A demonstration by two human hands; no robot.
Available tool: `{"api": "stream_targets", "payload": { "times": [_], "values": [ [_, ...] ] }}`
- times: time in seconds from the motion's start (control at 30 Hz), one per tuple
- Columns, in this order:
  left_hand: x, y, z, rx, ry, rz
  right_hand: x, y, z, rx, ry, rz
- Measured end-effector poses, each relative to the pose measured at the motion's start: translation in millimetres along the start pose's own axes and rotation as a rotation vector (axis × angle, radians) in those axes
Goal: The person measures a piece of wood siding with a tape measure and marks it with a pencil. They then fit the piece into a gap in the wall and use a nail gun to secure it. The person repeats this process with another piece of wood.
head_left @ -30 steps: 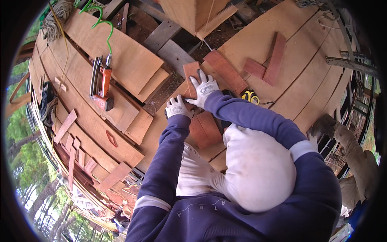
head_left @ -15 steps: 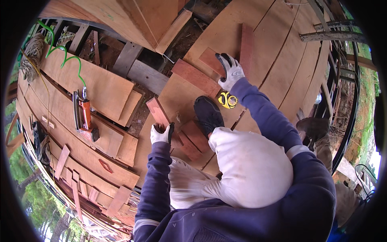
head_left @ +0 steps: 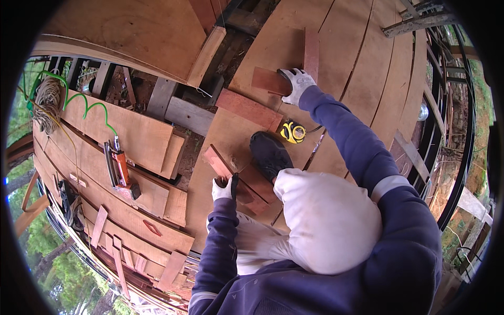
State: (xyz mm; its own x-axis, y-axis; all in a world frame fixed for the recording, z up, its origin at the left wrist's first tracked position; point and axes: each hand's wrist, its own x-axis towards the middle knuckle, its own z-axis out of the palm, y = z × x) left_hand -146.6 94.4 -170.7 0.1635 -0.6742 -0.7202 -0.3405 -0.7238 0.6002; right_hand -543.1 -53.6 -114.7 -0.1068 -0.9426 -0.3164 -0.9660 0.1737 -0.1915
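My left hand [head_left: 224, 188], in a white glove with dark fingertips, is closed round the near end of a narrow reddish board [head_left: 218, 161]. Other reddish offcuts [head_left: 257, 185] lie beside it, next to my dark shoe [head_left: 270, 155]. Farther off, my right hand [head_left: 299, 85], gloved alike, has its fingers over the right end of a short reddish wood piece [head_left: 268, 81]; its thumb is at the near edge. A longer upright-lying board [head_left: 311, 52] is just beyond that hand. Between the hands lie a flat reddish board [head_left: 249, 108] and a yellow-black tape measure [head_left: 292, 131].
An orange-black nail gun [head_left: 122, 169] on a green coiled air hose [head_left: 90, 111] rests on planks at left. A rope coil [head_left: 48, 105] is at far left. Gaps between joists [head_left: 191, 116] open ahead, below a large wooden panel [head_left: 126, 37]. Scrap strips [head_left: 118, 262] lie lower left.
My right fingers, stretched out before, now bend over the short wood piece, which has turned and shows its near edge. The whole view has shifted; my left hand keeps its board.
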Motion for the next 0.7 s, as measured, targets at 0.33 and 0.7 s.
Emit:
{"api": "stream_targets", "payload": {
  "times": [0.33,0.7],
  "values": [
    [-4,-18,-5,-0.175,0.008,0.03,12,3,-28,-0.132,-0.125,-0.094],
    [9,-41,-2,-0.096,0.159,0.001,-18,-66,37,0.052,0.227,-0.049]
  ]
}}
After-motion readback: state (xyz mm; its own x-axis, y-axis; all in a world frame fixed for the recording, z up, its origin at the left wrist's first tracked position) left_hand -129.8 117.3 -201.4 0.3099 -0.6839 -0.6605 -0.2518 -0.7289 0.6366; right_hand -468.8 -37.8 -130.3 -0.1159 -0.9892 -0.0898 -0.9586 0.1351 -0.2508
